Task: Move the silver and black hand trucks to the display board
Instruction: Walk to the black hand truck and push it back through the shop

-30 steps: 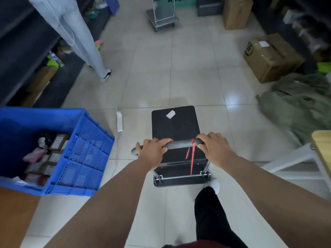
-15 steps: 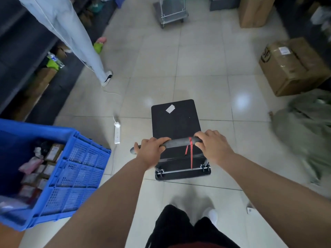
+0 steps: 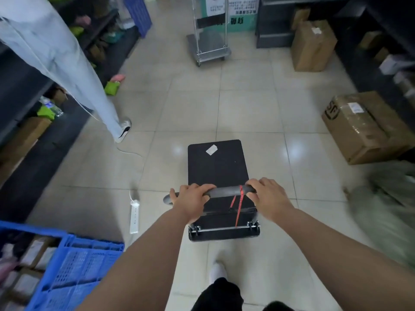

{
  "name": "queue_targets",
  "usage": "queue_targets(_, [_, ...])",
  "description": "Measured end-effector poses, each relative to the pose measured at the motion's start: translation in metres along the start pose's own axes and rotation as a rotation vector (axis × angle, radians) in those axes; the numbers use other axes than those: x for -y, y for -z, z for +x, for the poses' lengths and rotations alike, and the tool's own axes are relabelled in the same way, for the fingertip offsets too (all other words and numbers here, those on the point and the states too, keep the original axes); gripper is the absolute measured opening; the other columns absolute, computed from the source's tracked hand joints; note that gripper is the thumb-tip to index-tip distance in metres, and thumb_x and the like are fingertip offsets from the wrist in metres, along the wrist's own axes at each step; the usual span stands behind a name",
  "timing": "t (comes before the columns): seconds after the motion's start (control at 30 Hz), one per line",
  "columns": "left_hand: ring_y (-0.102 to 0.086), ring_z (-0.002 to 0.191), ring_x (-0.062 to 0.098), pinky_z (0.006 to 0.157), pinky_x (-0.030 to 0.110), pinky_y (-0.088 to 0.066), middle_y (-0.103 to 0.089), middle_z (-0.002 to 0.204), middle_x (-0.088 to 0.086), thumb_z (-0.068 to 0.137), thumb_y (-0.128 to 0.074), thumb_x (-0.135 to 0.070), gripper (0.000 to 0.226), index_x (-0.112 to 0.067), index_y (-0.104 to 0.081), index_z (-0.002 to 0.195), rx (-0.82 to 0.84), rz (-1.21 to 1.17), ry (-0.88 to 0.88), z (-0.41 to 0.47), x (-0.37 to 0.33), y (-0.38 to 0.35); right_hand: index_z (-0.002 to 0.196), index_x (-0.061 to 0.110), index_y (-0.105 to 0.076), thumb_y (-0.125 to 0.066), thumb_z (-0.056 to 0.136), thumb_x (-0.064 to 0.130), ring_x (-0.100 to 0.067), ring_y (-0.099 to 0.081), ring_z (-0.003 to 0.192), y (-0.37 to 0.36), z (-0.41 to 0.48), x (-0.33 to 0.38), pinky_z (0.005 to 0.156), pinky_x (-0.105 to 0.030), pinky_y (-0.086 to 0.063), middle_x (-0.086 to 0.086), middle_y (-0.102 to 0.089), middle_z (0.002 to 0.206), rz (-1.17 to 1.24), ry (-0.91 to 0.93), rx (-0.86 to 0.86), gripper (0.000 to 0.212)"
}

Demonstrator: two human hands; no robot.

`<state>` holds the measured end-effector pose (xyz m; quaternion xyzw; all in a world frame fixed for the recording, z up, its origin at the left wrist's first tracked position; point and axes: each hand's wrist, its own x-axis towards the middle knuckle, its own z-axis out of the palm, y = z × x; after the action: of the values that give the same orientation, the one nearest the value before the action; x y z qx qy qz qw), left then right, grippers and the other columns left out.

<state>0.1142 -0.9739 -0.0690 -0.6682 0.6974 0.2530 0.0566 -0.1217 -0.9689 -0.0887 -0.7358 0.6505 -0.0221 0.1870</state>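
The black hand truck [image 3: 216,164] stands on the tiled floor right in front of me, a white label on its flat deck and a red cord hanging from its handle bar. My left hand [image 3: 192,199] grips the left part of the bar and my right hand [image 3: 267,197] grips the right part. Farther down the aisle the silver hand truck [image 3: 210,44] stands with its handle upright, right in front of a green and white display board [image 3: 238,12].
A person's leg in light trousers [image 3: 67,70] stands at the left by dark shelving. A white power strip [image 3: 134,216] and its cable lie left of the truck. A blue crate [image 3: 74,268] sits bottom left. Cardboard boxes [image 3: 361,126] [image 3: 312,44] and green fabric [image 3: 386,214] line the right.
I have rolled the black hand truck forward along the aisle. The silver truck and the display board have come closer, and the blue crate has dropped back to my left.
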Motion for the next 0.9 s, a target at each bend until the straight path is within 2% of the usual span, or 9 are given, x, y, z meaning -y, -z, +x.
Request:
queue_targets(0.13, [-0.038,0.123,0.027,0.109,0.064,-0.011,-0.053,0.122,-0.004,0.101,-0.032,-0.031,0.038,-0.054,-0.039,0.130,0.038,0.025,-0.008,0.069,-0.005,0.037,0.119,0.028,-0.046,-0.043,0.095,0.033,-0.027,-0.048,0.105,0.023,0.070,-0.005,0.090,-0.037,-0.040,-0.006,-0.055,0.111,-0.002,-0.026,0.059,0.025])
queue_targets(0.33, [-0.039,0.120,0.026,0.108,0.064,-0.013,-0.053,0.120,-0.005,0.102,-0.030,-0.031,0.038,-0.055,-0.037,0.130,-0.007,0.048,-0.036,0.168,-0.026,0.070,0.119,0.028,-0.045,-0.039,0.096,0.036,-0.026,-0.048,0.103,0.048,0.169,-0.039,0.089,-0.038,-0.043,-0.005,-0.055,0.109,-0.035,-0.011,-0.002,0.025])
queue_targets(0.53, [-0.039,0.121,0.025,0.108,0.060,-0.014,-0.052,0.121,-0.006,0.102,-0.029,-0.031,0.039,-0.055,-0.036,0.132,-0.032,0.043,0.013,0.271,-0.044,0.114,0.119,0.030,-0.044,-0.038,0.096,0.040,-0.024,-0.048,0.104,0.078,0.286,-0.067,0.087,-0.037,-0.039,-0.002,-0.056,0.109,-0.059,0.060,-0.055,0.026])
queue_targets(0.8, [-0.041,0.117,0.024,0.107,0.060,-0.014,-0.053,0.116,-0.007,0.101,-0.031,-0.031,0.038,-0.056,-0.038,0.129,-0.019,0.018,0.093,0.396,-0.080,0.165,0.116,0.027,-0.045,-0.039,0.096,0.039,-0.025,-0.050,0.101,0.133,0.425,-0.107,0.084,-0.038,-0.043,-0.004,-0.056,0.106,-0.039,0.139,0.027,0.024])
queue_targets(0.9, [-0.041,0.114,0.023,0.105,0.059,-0.017,-0.053,0.113,-0.007,0.100,-0.032,-0.031,0.039,-0.058,-0.038,0.127,-0.028,-0.001,0.099,0.437,-0.091,0.178,0.117,0.027,-0.046,-0.042,0.095,0.036,-0.025,-0.051,0.100,0.145,0.466,-0.123,0.085,-0.038,-0.043,-0.005,-0.057,0.105,-0.035,0.140,-0.004,0.024])
